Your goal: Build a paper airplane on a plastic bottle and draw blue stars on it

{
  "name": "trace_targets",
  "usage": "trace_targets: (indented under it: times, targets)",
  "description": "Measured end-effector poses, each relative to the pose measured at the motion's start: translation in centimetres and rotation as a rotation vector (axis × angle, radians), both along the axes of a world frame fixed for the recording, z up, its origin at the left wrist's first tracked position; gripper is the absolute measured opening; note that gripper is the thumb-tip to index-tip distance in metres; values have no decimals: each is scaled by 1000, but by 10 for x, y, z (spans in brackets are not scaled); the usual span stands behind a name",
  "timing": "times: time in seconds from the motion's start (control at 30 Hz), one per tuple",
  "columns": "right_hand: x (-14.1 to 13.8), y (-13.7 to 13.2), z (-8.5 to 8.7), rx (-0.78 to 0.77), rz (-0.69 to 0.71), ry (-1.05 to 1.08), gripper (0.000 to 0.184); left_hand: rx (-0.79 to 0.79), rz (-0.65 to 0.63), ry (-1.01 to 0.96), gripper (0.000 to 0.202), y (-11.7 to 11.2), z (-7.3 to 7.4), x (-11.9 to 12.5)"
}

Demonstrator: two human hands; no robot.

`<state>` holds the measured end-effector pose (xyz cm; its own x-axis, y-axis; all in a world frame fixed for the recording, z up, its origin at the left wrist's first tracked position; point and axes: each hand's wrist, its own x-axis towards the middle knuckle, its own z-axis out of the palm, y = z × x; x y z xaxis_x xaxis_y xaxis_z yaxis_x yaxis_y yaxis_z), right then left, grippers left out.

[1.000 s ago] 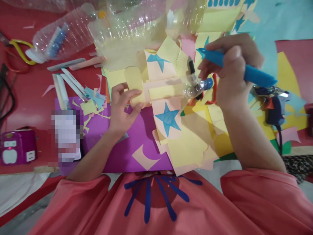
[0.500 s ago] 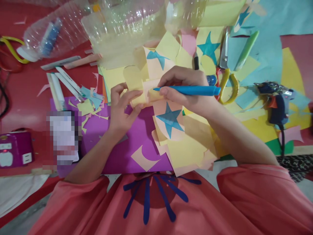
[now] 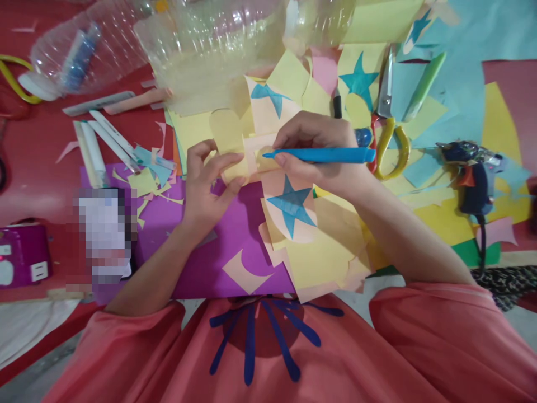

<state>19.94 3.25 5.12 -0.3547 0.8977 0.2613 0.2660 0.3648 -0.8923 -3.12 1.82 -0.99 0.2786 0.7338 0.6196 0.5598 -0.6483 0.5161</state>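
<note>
My right hand [image 3: 312,145] grips a blue pen [image 3: 331,155] lying nearly level, its tip pointing left at a small pale piece of paper. Whether the tip touches the paper, I cannot tell. My left hand [image 3: 212,184] pinches a pale yellow paper piece with a rounded top [image 3: 227,130] between thumb and fingers, just left of the pen tip. Below the right hand, a blue paper star [image 3: 291,206] lies on a cream paper scrap. Another blue shape [image 3: 268,98] lies on cream paper above the hands.
Transparent plastic bottles [image 3: 210,56] lie along the back. At the right are yellow-handled scissors [image 3: 392,151], a green cutter [image 3: 425,87] and a glue gun [image 3: 476,173]. Several white markers [image 3: 113,140] and a blurred phone [image 3: 104,232] sit at the left. Purple paper [image 3: 197,268] lies in front.
The view has shifted slightly, with things at the left appearing further left. My left hand and the paper appear slightly higher and further left. The pen stays almost in place in my right hand.
</note>
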Motion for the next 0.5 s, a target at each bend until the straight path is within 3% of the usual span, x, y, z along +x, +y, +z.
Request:
trace_targets:
  times: [0.33, 0.5]
  targets:
    - [1, 0, -5, -17, -20, -60, 13, -184, -4, -30, 27, -3, 5, -1]
    - [-1, 0, -7, 61, -23, -49, 11, -132, 11, -45, 30, -3, 4, 2]
